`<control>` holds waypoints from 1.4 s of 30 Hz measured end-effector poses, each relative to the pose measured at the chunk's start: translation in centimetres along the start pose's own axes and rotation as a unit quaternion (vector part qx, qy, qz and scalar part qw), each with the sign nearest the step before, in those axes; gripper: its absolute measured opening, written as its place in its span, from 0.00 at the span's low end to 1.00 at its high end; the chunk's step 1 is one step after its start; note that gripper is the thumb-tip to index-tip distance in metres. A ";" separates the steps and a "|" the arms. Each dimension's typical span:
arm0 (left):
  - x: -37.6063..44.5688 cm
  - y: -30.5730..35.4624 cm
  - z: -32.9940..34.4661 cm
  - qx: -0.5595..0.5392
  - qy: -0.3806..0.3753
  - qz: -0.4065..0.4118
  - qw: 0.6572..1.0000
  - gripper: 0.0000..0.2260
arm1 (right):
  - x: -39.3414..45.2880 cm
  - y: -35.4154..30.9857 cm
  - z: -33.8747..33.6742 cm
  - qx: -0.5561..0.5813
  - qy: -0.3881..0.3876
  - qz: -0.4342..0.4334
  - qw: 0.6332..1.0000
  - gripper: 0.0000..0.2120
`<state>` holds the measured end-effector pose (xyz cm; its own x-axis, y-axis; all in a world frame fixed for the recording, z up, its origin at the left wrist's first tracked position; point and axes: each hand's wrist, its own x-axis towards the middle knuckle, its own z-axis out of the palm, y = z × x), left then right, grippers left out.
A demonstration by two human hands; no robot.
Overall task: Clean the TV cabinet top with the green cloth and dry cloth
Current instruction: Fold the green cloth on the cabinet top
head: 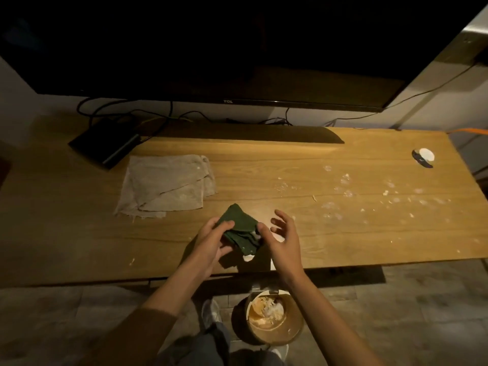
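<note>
Our left hand (211, 237) pinches the soft, light green cloth (241, 231) at center frame; right hand (284, 237) fingers splay open beside it.

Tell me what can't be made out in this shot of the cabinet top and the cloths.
- Head view: the part of the green cloth under the left hand and behind the right hand.
- Small black and white object at the cabinet top far right: too small to identify.
- Bucket on the floor: contents blurred and dim.
- TV: top cut off by the frame edge.
- The cabinet top under the beige dry cloth.
</note>
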<state>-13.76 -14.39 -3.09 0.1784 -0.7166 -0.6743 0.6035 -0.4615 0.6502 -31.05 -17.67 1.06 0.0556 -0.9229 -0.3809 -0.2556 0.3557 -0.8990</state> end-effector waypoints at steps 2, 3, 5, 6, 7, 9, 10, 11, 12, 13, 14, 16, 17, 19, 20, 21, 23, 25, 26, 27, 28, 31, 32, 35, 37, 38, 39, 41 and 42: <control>-0.2 -0.7 1.2 -0.015 -0.033 -0.007 0.999 0.15 | 0.0 0.9 -1.5 0.110 -0.055 0.121 0.985 0.30; -0.2 -1.1 1.8 -0.014 -0.046 -0.011 0.999 0.18 | 0.0 1.4 -2.3 0.173 -0.084 0.161 0.968 0.28; -0.3 -2.1 2.9 0.000 -0.069 -0.012 0.998 0.20 | -0.1 2.2 -4.0 0.265 -0.098 0.189 0.940 0.21; -0.4 -2.6 3.5 0.014 -0.081 -0.014 0.997 0.20 | -0.1 2.6 -4.9 0.283 -0.089 0.189 0.936 0.19; -0.5 -3.1 4.3 0.032 -0.090 -0.018 0.995 0.21 | -0.1 3.0 -5.8 0.284 -0.076 0.183 0.938 0.18; -0.6 -4.0 5.8 0.070 -0.102 -0.029 0.992 0.23 | 0.1 3.7 -8.0 0.262 -0.054 0.168 0.949 0.17; -0.6 -4.3 6.5 0.089 -0.106 -0.033 0.990 0.23 | 0.2 4.0 -9.0 0.253 -0.051 0.161 0.953 0.18; -0.7 -4.8 7.3 0.114 -0.108 -0.034 0.987 0.23 | 0.4 4.3 -10.0 0.240 -0.051 0.154 0.957 0.19; -0.7 -5.3 8.3 0.141 -0.105 -0.029 0.984 0.22 | 0.5 4.7 -11.2 0.220 -0.048 0.146 0.963 0.19; -0.8 -5.9 9.3 0.166 -0.098 -0.018 0.981 0.20 | 0.7 5.2 -12.5 0.198 -0.043 0.138 0.969 0.19; -0.8 -6.6 10.3 0.186 -0.089 -0.004 0.979 0.18 | 1.0 5.6 -13.8 0.180 -0.038 0.130 0.974 0.19; -0.7 -8.3 12.7 0.211 -0.062 0.029 0.975 0.14 | 1.8 6.6 -16.8 0.155 -0.032 0.122 0.980 0.18; -0.6 -9.1 13.7 0.224 -0.048 0.046 0.972 0.12 | 2.2 7.0 -18.1 0.149 -0.027 0.121 0.981 0.17; -0.4 -10.9 15.9 0.247 -0.018 0.067 0.967 0.09 | 3.4 7.9 -20.6 0.135 -0.021 0.125 0.983 0.17; -0.2 -11.8 16.8 0.254 -0.001 0.072 0.964 0.08 | 4.1 8.4 -21.6 0.125 -0.022 0.127 0.984 0.16; 0.1 -12.6 17.7 0.262 0.013 0.081 0.962 0.06 | 4.9 8.9 -22.4 0.112 -0.024 0.128 0.985 0.16; 0.9 -13.8 19.3 0.296 0.039 0.111 0.948 0.04 | 6.5 9.7 -23.5 0.071 -0.021 0.126 0.989 0.15; 1.7 -14.5 20.3 0.333 0.070 0.127 0.932 0.06 | 7.8 10.2 -24.0 0.022 -0.018 0.124 0.992 0.15; 2.1 -14.6 20.6 0.349 0.087 0.125 0.925 0.08 | 8.4 10.3 -24.0 -0.001 -0.020 0.119 0.993 0.16; 2.4 -14.6 20.7 0.362 0.103 0.121 0.919 0.09 | 9.0 10.4 -24.0 -0.020 -0.026 0.113 0.993 0.17; 2.6 -14.7 20.7 0.370 0.119 0.118 0.914 0.10 | 9.4 10.5 -23.9 -0.036 -0.033 0.106 0.993 0.17; 3.0 -14.5 20.2 0.394 0.160 0.117 0.897 0.12 | 10.4 10.9 -23.2 -0.054 -0.058 0.092 0.993 0.16; 3.0 -14.5 20.0 0.400 0.173 0.116 0.892 0.12 | 10.6 11.1 -22.8 -0.060 -0.065 0.088 0.992 0.16; 3.0 -14.8 19.5 0.437 0.219 0.113 0.865 0.11 | 10.8 11.5 -21.8 -0.121 -0.064 0.061 0.989 0.14; 2.9 -15.1 19.3 0.450 0.256 0.112 0.848 0.11 | 10.8 11.8 -21.6 -0.168 -0.050 0.040 0.984 0.12; 2.8 -15.2 19.4 0.448 0.270 0.110 0.845 0.12 | 10.8 11.9 -21.6 -0.185 -0.044 0.035 0.981 0.11; 2.6 -15.3 19.5 0.447 0.280 0.107 0.843 0.13 | 10.9 12.0 -21.6 -0.196 -0.041 0.034 0.979 0.11; 2.5 -15.4 19.8 0.454 0.287 0.102 0.837 0.14 | 10.9 12.1 -21.7 -0.209 -0.042 0.038 0.976 0.11; 2.4 -15.4 20.1 0.462 0.286 0.101 0.833 0.14 | 10.9 12.1 -21.8 -0.214 -0.043 0.036 0.975 0.11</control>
<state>-38.25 -19.49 -7.71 0.7048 -0.5842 -0.4025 -0.2930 -0.7564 0.5848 -54.61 -26.67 -9.23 0.0989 -0.8756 -0.4728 -0.6400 0.3078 -0.7040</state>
